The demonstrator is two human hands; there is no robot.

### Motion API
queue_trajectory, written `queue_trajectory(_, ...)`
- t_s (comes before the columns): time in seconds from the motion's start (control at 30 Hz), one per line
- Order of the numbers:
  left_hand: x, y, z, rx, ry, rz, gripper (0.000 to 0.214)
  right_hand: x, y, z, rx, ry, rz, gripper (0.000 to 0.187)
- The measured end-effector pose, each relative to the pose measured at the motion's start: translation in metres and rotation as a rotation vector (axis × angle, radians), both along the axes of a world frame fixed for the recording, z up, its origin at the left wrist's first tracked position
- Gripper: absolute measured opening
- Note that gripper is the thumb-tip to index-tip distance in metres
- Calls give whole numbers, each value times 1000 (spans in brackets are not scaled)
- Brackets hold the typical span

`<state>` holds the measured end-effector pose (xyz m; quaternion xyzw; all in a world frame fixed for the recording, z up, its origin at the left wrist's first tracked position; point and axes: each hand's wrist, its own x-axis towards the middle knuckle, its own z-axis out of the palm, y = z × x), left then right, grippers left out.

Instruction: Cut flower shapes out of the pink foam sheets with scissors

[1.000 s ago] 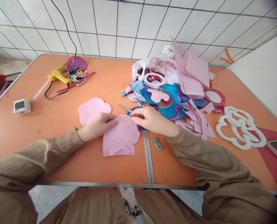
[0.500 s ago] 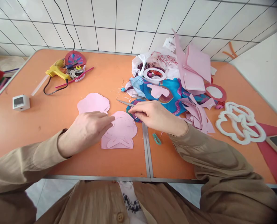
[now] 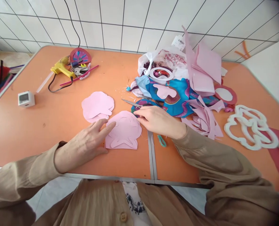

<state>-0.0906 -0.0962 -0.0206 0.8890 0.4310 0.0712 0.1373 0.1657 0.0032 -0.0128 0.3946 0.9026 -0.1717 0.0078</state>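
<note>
A pink foam sheet (image 3: 124,131) with a drawn cloud outline lies near the table's front edge. My left hand (image 3: 85,145) rests flat beside it, fingers stretched out and fingertips on its left edge. On the sheet's upper right edge sits my right hand (image 3: 157,121), fingers curled with the tips pressed to the foam. Scissors (image 3: 131,103) lie just behind that hand, blades pointing left. A cut pink cloud shape (image 3: 97,106) lies behind my left hand.
A heap of pink and blue foam scraps (image 3: 191,94) and a plastic bag fill the back right. White cloud frames (image 3: 252,127) lie at the right. A yellow glue gun (image 3: 60,69) with keys sits back left, a small white cube (image 3: 26,99) at the left.
My left hand has pulled back toward me and flattened, now touching only the sheet's left edge. The right hand slid a little down onto the sheet's right edge.
</note>
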Motion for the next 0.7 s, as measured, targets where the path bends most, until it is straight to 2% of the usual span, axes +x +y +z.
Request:
queue_trajectory(0.17,-3,-3,-1,1,-87,-28,75,-4,-4,0,-1,-115,-2,22)
queue_trajectory(0.3,-3,-4,-3,-57,-138,-40,74,-6,-5,-2,5,-114,3,20)
queue_trajectory(0.4,-2,-6,-4,-81,-158,-6,70,-5,-5,-1,27,-110,-10,18)
queue_trajectory(0.53,-2,-9,-6,-95,-181,51,60,5,-5,11,90,-99,-26,17)
queue_trajectory(0.6,-3,-9,-6,-96,-203,73,55,13,-7,18,9,-158,66,20)
queue_trajectory(0.7,-5,-10,-5,-112,-234,110,45,22,-13,24,-162,-273,286,21)
